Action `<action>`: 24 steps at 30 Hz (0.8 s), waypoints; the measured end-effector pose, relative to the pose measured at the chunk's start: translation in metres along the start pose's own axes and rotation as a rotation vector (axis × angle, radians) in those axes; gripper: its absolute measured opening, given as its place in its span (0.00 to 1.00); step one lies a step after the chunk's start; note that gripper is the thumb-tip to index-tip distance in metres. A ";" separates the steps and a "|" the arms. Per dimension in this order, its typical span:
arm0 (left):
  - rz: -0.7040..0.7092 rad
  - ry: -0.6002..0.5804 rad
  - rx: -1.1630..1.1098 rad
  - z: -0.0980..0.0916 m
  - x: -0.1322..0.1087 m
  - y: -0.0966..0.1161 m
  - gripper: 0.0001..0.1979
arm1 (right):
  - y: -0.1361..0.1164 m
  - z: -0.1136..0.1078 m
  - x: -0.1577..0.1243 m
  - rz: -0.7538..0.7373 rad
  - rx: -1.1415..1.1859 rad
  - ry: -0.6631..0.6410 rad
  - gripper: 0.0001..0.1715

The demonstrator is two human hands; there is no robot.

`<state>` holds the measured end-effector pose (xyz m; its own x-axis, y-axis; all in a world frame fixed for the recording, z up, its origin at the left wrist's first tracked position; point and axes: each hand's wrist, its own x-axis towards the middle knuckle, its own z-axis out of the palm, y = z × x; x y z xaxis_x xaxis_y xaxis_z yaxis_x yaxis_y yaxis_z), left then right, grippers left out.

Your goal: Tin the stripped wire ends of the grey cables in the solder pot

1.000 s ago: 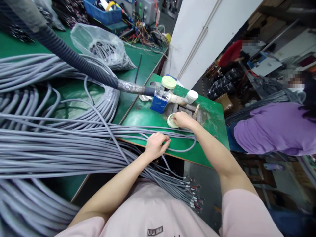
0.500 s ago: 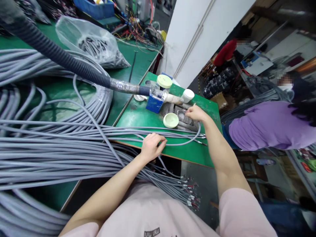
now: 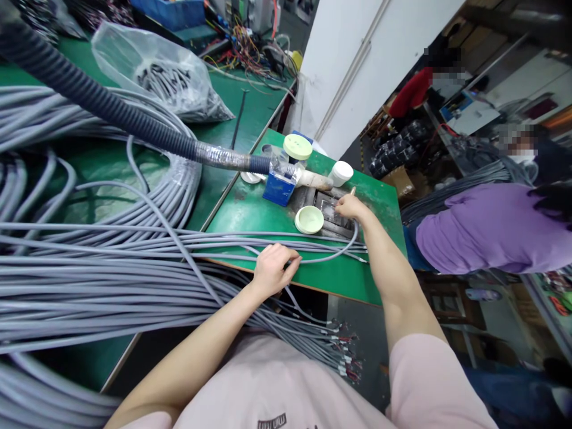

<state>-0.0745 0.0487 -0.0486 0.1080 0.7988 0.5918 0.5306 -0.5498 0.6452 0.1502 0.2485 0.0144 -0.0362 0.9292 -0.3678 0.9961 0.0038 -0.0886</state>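
Note:
A grey cable (image 3: pixel 328 257) runs out from my left hand (image 3: pixel 274 271), which is closed around it near the front edge of the green table. The cable bends up to my right hand (image 3: pixel 351 207). My right fingers are pinched on its end, over the square metal basin (image 3: pixel 329 205), which looks like a solder pot. The wire tip itself is too small to make out. Left of the basin sits an open pale-green tub (image 3: pixel 309 220). Behind it, the pale nozzle of a dark corrugated hose (image 3: pixel 179 143) rests by a blue box (image 3: pixel 279 188).
Several grey cables (image 3: pixel 89 286) lie in bundles and coils on the left. A white cup (image 3: pixel 342 171) and a yellow-green lid (image 3: pixel 298 146) stand behind the basin. A plastic bag (image 3: pixel 170 77) of cable pieces lies farther back. A person in purple (image 3: pixel 487 229) is on the right.
My right hand stays at the basin with the cable end, its wrist slightly lower and the cable loop drawn slightly left. My left hand keeps nearly the same place.

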 end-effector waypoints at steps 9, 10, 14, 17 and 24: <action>0.014 0.011 -0.012 0.000 0.001 0.000 0.03 | -0.005 0.001 0.002 -0.029 -0.032 0.010 0.06; 0.018 0.013 -0.011 0.000 0.001 0.000 0.03 | -0.006 -0.001 0.000 -0.033 -0.027 0.021 0.07; 0.010 0.004 0.002 0.000 0.000 -0.001 0.04 | -0.004 -0.016 -0.019 -0.065 0.015 0.072 0.08; 0.001 -0.004 0.017 0.001 -0.001 -0.001 0.04 | 0.000 -0.024 -0.046 -0.107 0.077 0.113 0.08; 0.003 -0.021 0.017 0.000 0.000 -0.001 0.05 | 0.000 -0.010 -0.133 -0.184 0.726 0.178 0.11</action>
<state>-0.0750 0.0493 -0.0500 0.1277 0.8021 0.5834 0.5443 -0.5484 0.6348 0.1562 0.1287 0.0724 -0.1213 0.9828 -0.1395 0.6702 -0.0226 -0.7419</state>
